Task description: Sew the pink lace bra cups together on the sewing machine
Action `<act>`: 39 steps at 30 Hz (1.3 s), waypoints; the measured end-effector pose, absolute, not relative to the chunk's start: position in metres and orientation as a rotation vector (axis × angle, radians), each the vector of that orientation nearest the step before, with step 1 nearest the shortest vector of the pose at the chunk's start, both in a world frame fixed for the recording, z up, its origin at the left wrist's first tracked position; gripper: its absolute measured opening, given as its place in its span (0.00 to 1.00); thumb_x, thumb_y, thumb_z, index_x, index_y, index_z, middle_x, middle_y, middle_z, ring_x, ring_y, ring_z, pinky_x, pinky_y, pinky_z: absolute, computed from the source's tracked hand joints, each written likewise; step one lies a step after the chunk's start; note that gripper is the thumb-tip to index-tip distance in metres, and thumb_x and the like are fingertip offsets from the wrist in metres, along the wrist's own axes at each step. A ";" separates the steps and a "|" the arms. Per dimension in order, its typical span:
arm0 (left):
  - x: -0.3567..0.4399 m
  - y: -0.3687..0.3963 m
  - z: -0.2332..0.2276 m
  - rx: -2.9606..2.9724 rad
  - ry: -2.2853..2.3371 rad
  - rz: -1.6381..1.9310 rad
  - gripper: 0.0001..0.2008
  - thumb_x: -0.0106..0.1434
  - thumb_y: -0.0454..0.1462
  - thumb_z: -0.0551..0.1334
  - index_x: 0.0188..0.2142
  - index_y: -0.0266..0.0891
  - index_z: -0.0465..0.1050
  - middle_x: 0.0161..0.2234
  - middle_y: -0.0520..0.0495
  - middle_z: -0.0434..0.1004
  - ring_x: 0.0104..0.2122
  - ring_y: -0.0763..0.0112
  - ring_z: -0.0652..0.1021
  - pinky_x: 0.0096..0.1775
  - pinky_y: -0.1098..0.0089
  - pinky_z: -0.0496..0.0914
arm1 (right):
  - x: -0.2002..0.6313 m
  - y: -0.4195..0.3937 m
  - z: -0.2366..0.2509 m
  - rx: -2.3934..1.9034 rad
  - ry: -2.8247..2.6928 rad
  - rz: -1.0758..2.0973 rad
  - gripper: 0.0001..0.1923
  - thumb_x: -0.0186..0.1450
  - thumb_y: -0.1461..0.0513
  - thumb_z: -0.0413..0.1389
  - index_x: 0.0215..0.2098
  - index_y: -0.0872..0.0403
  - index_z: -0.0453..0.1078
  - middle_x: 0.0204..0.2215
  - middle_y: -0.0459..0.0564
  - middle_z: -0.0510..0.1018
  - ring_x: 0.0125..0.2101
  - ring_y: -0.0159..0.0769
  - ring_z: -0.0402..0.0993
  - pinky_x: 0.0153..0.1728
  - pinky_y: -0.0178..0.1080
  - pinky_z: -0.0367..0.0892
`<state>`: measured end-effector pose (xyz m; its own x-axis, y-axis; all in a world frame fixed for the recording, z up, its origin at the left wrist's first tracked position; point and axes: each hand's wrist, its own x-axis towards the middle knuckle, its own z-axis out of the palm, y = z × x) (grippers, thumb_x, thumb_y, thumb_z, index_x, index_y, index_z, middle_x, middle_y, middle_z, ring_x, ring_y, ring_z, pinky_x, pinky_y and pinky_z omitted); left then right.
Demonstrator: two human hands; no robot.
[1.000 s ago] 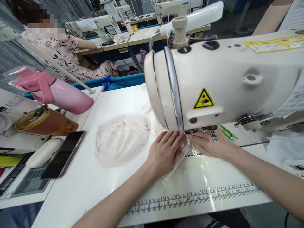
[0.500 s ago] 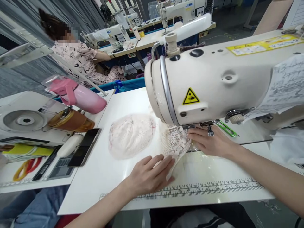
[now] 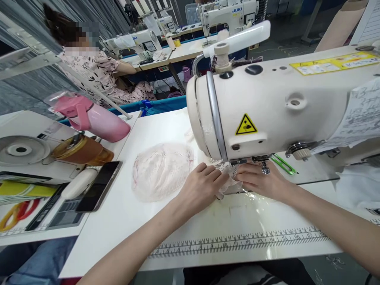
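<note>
A white sewing machine [image 3: 261, 114] stands over the table, its needle area largely hidden behind the head. Bunched under it is a piece of pale lace fabric [image 3: 230, 180], mostly covered by my hands. My left hand [image 3: 204, 186] is closed, its curled fingers gripping the lace's near left part. On the other side, my right hand [image 3: 261, 178] pinches the lace's right edge close to the presser foot, fingertips partly hidden. A second pale lace piece [image 3: 162, 170], rounded with reddish marks along its edges, lies flat left of my left hand.
Green thread snips [image 3: 282, 163] lie behind my right hand. A printed ruler [image 3: 237, 243] runs along the front edge. To the left are a phone [image 3: 99, 186], a pink bottle [image 3: 95, 118] and a brown cup [image 3: 81, 150]. A person [image 3: 92, 75] sits beyond.
My left hand has moved up and right toward the machine, its fingers curling around the lace, which is now more bunched. My right hand stays by the presser foot. The view has shifted slightly.
</note>
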<state>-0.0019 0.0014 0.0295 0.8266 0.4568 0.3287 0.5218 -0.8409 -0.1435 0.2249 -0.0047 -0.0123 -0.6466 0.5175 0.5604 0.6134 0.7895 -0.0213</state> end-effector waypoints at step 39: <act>-0.003 -0.001 -0.005 -2.904 -0.994 -0.389 0.22 0.63 0.32 0.52 0.57 0.36 0.65 0.53 0.44 0.73 0.50 0.59 0.73 0.56 0.53 0.58 | 0.226 -0.005 -0.014 -0.902 -2.508 -0.207 0.12 0.65 0.72 0.49 0.37 0.52 0.69 0.39 0.44 0.76 0.32 0.30 0.70 0.36 0.37 0.63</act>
